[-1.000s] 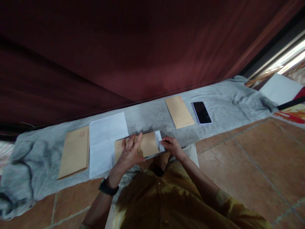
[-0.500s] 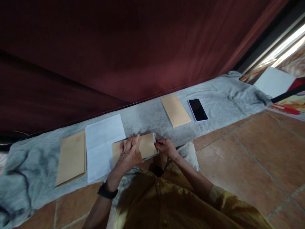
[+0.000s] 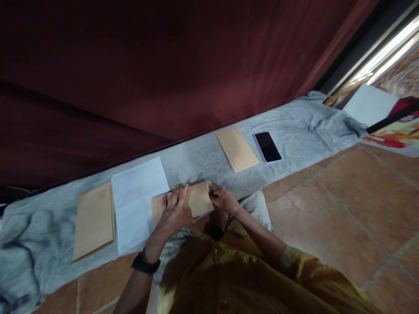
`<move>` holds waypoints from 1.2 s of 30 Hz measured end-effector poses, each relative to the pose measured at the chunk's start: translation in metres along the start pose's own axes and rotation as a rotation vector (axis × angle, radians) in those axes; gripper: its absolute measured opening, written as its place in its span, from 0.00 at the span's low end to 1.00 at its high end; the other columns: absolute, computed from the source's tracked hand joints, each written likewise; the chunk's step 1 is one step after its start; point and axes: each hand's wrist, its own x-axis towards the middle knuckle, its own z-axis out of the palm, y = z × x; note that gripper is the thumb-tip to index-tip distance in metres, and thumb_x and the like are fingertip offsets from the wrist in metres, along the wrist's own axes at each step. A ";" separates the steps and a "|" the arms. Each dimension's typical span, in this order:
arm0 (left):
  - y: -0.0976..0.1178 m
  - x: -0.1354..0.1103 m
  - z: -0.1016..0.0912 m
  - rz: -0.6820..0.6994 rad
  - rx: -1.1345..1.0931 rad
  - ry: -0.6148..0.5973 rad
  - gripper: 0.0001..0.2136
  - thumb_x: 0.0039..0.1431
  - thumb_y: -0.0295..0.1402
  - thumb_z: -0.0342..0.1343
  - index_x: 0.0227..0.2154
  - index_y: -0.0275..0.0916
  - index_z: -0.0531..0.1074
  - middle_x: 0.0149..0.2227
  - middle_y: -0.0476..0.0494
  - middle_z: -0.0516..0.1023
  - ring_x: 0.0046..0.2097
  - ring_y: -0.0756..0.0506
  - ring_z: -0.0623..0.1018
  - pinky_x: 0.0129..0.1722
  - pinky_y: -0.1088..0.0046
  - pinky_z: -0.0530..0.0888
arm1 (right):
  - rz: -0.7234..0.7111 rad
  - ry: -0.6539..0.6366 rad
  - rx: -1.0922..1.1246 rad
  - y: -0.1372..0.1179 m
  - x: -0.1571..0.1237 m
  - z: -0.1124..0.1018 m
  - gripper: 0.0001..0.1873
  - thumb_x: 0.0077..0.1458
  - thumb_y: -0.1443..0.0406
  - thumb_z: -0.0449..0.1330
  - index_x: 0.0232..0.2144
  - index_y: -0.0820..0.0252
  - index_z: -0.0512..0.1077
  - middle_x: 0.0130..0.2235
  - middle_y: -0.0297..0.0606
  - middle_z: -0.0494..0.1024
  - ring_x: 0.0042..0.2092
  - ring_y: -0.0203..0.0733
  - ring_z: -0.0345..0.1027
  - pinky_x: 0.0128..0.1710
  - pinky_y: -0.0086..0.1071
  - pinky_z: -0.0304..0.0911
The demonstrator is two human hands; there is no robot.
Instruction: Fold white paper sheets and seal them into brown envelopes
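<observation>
A brown paper envelope (image 3: 200,198) lies in front of me, its left end overlapping white paper sheets (image 3: 139,200). Across its top rests my left hand (image 3: 173,209), open, with fingers spread and the thumb towards the near edge. My right hand (image 3: 224,200) is closed at the envelope's open right end, its fingertips tucked in at the mouth. A thin strip of white shows there. The fingertips are partly hidden, so whether they also hold paper inside cannot be seen.
Grey cloth (image 3: 193,152) covers the long narrow surface. Further brown envelopes (image 3: 94,220) lie at the left, and a single envelope (image 3: 237,149) lies beyond my right hand, beside a phone (image 3: 267,147). A dark red curtain-like surface (image 3: 183,74) rises behind; tiled floor (image 3: 327,218) is at the right.
Less white shows at the envelope's mouth, and my right fingertips sit further in. My left hand stays flat on the envelope. The whole view has shifted slightly.
</observation>
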 end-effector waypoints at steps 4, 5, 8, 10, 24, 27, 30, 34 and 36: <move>0.001 0.000 -0.001 -0.004 0.000 -0.010 0.54 0.46 0.43 0.62 0.72 0.39 0.37 0.72 0.26 0.51 0.72 0.29 0.51 0.68 0.41 0.48 | -0.005 0.011 -0.030 0.000 0.000 0.001 0.15 0.60 0.65 0.58 0.24 0.55 0.80 0.27 0.35 0.82 0.30 0.39 0.73 0.26 0.26 0.56; 0.001 0.000 -0.001 -0.006 -0.001 -0.009 0.54 0.46 0.43 0.62 0.72 0.39 0.37 0.71 0.26 0.51 0.72 0.29 0.51 0.68 0.41 0.48 | -0.006 0.013 -0.035 0.000 0.000 0.001 0.15 0.60 0.65 0.58 0.24 0.55 0.80 0.27 0.35 0.82 0.30 0.39 0.73 0.26 0.26 0.56; 0.002 0.001 -0.001 -0.007 -0.004 0.000 0.54 0.46 0.43 0.62 0.72 0.39 0.37 0.71 0.26 0.51 0.72 0.29 0.51 0.68 0.41 0.48 | -0.007 0.014 -0.049 0.001 0.001 0.002 0.14 0.58 0.66 0.60 0.23 0.55 0.79 0.26 0.35 0.81 0.30 0.39 0.74 0.26 0.26 0.56; 0.001 0.001 0.000 -0.002 -0.004 -0.003 0.54 0.46 0.43 0.61 0.72 0.39 0.37 0.71 0.26 0.51 0.72 0.29 0.52 0.68 0.40 0.48 | -0.005 0.015 -0.056 0.001 0.001 0.002 0.12 0.57 0.66 0.61 0.23 0.55 0.79 0.25 0.35 0.81 0.30 0.40 0.74 0.26 0.26 0.57; 0.003 0.001 -0.003 0.000 0.019 0.007 0.54 0.45 0.43 0.64 0.72 0.40 0.40 0.71 0.27 0.52 0.72 0.27 0.53 0.68 0.40 0.49 | 0.028 0.049 -0.124 -0.004 -0.005 0.000 0.14 0.62 0.62 0.58 0.30 0.55 0.81 0.31 0.39 0.84 0.34 0.43 0.77 0.31 0.28 0.59; 0.004 0.001 -0.004 -0.003 0.018 -0.012 0.54 0.46 0.42 0.63 0.72 0.40 0.39 0.71 0.26 0.51 0.72 0.28 0.52 0.68 0.39 0.48 | 0.025 0.057 -0.156 -0.004 -0.005 0.000 0.14 0.62 0.60 0.58 0.30 0.55 0.81 0.33 0.40 0.84 0.35 0.43 0.77 0.30 0.28 0.59; 0.005 0.000 -0.004 -0.007 0.013 -0.017 0.54 0.47 0.42 0.63 0.72 0.40 0.38 0.72 0.27 0.49 0.73 0.29 0.51 0.68 0.40 0.48 | 0.028 0.061 -0.182 -0.004 -0.005 0.002 0.13 0.61 0.60 0.58 0.31 0.56 0.81 0.35 0.42 0.85 0.37 0.44 0.78 0.31 0.28 0.59; 0.005 -0.001 -0.003 0.001 0.011 -0.012 0.55 0.46 0.41 0.65 0.72 0.41 0.38 0.72 0.27 0.49 0.73 0.30 0.50 0.68 0.40 0.47 | 0.051 0.064 -0.203 -0.005 -0.006 0.004 0.13 0.63 0.58 0.57 0.36 0.56 0.80 0.39 0.44 0.85 0.41 0.46 0.79 0.35 0.29 0.61; 0.004 -0.001 -0.002 0.008 0.013 -0.008 0.56 0.45 0.40 0.66 0.72 0.41 0.37 0.72 0.27 0.49 0.73 0.30 0.51 0.68 0.40 0.47 | 0.074 0.063 -0.216 -0.006 -0.007 0.004 0.14 0.63 0.57 0.57 0.40 0.57 0.78 0.41 0.45 0.84 0.43 0.47 0.79 0.37 0.29 0.63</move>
